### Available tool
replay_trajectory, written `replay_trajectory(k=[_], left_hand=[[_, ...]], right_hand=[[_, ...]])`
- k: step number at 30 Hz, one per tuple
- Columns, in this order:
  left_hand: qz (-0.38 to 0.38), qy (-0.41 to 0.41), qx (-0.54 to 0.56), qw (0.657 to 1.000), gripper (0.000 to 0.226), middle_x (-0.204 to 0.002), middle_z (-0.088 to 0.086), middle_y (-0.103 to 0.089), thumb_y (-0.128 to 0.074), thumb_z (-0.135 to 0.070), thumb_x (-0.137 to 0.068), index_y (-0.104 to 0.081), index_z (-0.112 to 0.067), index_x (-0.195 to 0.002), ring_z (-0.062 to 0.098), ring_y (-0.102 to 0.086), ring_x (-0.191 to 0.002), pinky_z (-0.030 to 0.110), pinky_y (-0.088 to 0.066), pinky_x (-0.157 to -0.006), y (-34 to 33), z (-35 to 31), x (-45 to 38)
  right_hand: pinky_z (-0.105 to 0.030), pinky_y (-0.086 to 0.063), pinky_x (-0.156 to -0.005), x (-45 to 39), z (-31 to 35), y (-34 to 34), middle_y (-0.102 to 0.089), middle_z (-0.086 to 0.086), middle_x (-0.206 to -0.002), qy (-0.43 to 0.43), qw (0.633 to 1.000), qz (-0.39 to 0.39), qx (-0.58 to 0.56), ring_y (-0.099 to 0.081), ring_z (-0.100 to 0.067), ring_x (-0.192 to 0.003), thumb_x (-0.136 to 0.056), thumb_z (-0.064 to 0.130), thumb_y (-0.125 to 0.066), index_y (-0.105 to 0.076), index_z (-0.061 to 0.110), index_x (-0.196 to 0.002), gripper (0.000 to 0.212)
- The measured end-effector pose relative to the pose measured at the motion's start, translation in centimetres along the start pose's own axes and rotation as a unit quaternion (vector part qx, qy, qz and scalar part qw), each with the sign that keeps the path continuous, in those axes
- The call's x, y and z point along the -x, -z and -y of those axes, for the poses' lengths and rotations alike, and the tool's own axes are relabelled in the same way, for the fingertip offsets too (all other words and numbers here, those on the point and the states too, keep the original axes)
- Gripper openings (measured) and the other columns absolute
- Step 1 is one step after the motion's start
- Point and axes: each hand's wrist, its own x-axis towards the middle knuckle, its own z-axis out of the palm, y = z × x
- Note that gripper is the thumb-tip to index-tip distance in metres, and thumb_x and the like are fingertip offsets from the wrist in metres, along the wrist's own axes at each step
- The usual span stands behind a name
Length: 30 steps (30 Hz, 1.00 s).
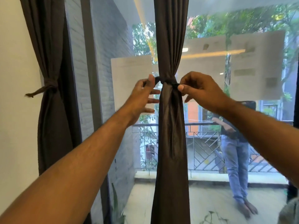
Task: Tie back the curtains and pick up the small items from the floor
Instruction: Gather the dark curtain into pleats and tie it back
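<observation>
A dark brown curtain (171,46) hangs gathered in front of the glass at the centre. A dark tie band (167,81) cinches it at hand height. My left hand (142,94) pinches the band's left end between thumb and forefinger, its other fingers spread toward the curtain. My right hand (195,89) pinches the band's right end at the curtain's right edge. A second brown curtain (50,46) hangs at the left, bound with a knotted tie (48,88) whose loose end sticks out leftward. No floor items are in view.
A large glass pane (242,78) fills the view, reflecting a person in jeans. A dark window frame (87,78) stands between the two curtains. A white wall (14,94) is at the left. A balcony railing (202,143) and trees lie outside.
</observation>
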Motion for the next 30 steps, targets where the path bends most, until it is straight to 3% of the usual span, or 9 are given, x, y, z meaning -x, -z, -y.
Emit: replay_trajectory(k=[2, 4, 6, 9, 15, 19, 23, 26, 30], left_hand=[[0.041, 0.014, 0.038, 0.998, 0.058, -0.121, -0.005, -0.063, -0.049, -0.054, -0.093, -0.027, -0.035, -0.143, 0.021, -0.066, -0.106, 0.042, -0.058, -0.081, -1.8, 1.9, 1.1], [0.046, 0.0, 0.034, 0.998, 0.073, -0.126, -0.002, -0.062, -0.068, -0.034, -0.088, -0.023, -0.034, -0.146, 0.019, -0.065, -0.11, 0.038, -0.057, -0.087, -3.2, 4.2, 2.2], [0.046, -0.003, 0.009, 0.999, 0.069, -0.118, -0.003, -0.063, -0.073, -0.01, -0.084, -0.035, -0.026, -0.14, 0.013, -0.066, -0.103, 0.027, -0.058, -0.084, -4.2, 6.6, 3.3], [0.023, 0.058, 0.012, 0.998, 0.042, -0.102, 0.001, -0.07, -0.057, 0.005, -0.087, -0.054, -0.018, -0.122, 0.008, -0.069, -0.081, 0.018, -0.057, -0.071, -5.1, 10.1, 5.7], [-0.008, 0.055, -0.009, 0.998, 0.041, -0.097, -0.019, -0.064, -0.053, -0.001, -0.093, -0.052, -0.025, -0.126, -0.008, -0.065, -0.084, 0.008, -0.051, -0.073, -7.0, 16.0, 9.5], [-0.006, 0.086, -0.01, 0.996, 0.056, -0.104, -0.011, -0.065, -0.053, 0.007, -0.082, -0.048, -0.018, -0.132, 0.005, -0.065, -0.098, 0.018, -0.053, -0.084, -8.5, 19.6, 11.0], [0.012, 0.136, 0.025, 0.99, 0.063, -0.109, 0.007, -0.067, -0.053, 0.004, -0.069, -0.047, -0.025, -0.125, 0.021, -0.067, -0.099, 0.036, -0.057, -0.084, -10.0, 23.1, 14.5], [-0.009, 0.194, 0.058, 0.979, 0.068, -0.112, 0.01, -0.068, -0.057, 0.008, -0.067, -0.048, -0.016, -0.13, 0.027, -0.068, -0.099, 0.043, -0.058, -0.083, -8.7, 26.0, 15.6], [0.123, 0.234, 0.006, 0.964, 0.068, -0.116, 0.012, -0.065, -0.061, 0.001, -0.065, -0.049, -0.007, -0.131, 0.024, -0.063, -0.104, 0.025, -0.055, -0.081, -9.5, 27.5, 18.2]], right_hand=[[-0.03, -0.058, -0.061, 1.1, -0.1, -1.7, -0.062, -0.011, -0.086, -0.05, 0.991, -0.062, -0.108, -0.063, -0.019, -0.076, -0.089, 0.005, -0.064, -0.059, 0.006, -0.094, 0.007], [-0.03, -0.058, -0.061, 2.4, -0.8, -3.5, -0.061, -0.007, -0.093, -0.088, 0.975, -0.105, -0.177, -0.064, -0.017, -0.079, -0.086, 0.003, -0.067, -0.055, 0.017, -0.097, 0.021], [-0.035, -0.057, -0.066, 4.1, -2.1, -5.1, -0.061, -0.009, -0.102, -0.145, 0.966, -0.108, -0.187, -0.064, -0.02, -0.084, -0.084, 0.005, -0.07, -0.052, 0.021, -0.106, 0.033], [-0.032, -0.059, -0.076, 7.1, -4.2, -7.1, -0.066, -0.009, -0.11, -0.201, 0.967, -0.057, -0.144, -0.068, -0.021, -0.092, -0.084, 0.007, -0.071, -0.054, 0.018, -0.118, 0.039], [-0.032, -0.056, -0.088, 12.2, -6.5, -10.6, -0.072, 0.001, -0.103, -0.269, 0.961, 0.03, -0.058, -0.069, -0.01, -0.094, -0.081, 0.005, -0.066, -0.064, 0.017, -0.111, 0.033], [-0.027, -0.052, -0.083, 14.5, -7.2, -12.4, -0.069, 0.001, -0.101, -0.292, 0.956, 0.027, -0.026, -0.066, -0.011, -0.091, -0.08, -0.001, -0.061, -0.063, 0.016, -0.111, 0.036], [-0.029, -0.048, -0.084, 17.4, -7.9, -14.2, -0.064, -0.003, -0.101, -0.322, 0.943, 0.084, 0.008, -0.06, -0.017, -0.096, -0.083, -0.001, -0.057, -0.062, 0.01, -0.114, 0.033], [-0.031, -0.05, -0.079, 19.3, -9.0, -13.8, -0.066, -0.008, -0.099, -0.354, 0.934, 0.043, 0.031, -0.063, -0.023, -0.096, -0.083, 0.001, -0.057, -0.065, 0.005, -0.107, 0.025], [-0.031, -0.047, -0.078, 22.2, -9.2, -15.5, -0.064, -0.012, -0.101, -0.358, 0.926, 0.117, 0.03, -0.061, -0.023, -0.096, -0.08, 0.003, -0.06, -0.061, -0.001, -0.11, 0.03]])
